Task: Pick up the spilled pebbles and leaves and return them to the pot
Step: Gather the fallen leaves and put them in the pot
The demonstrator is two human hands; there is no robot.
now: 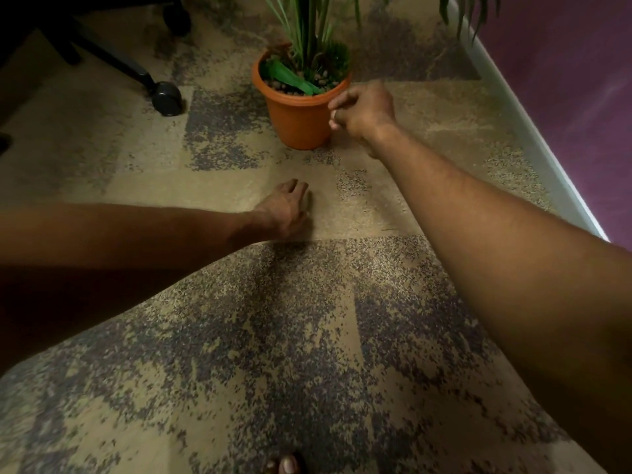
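Mottled tan carpet [307, 336] fills my view; on it stands the terracotta pot [299, 118] (pebbles [321, 78] inside). My right hand [362, 109], fingers curled together, touches its rim; my left hand [285, 208] rests fingers-down, grip unclear.

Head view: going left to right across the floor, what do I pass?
chair caster → left hand pressed on the carpet → orange pot → right hand by its rim → white baseboard → purple wall.
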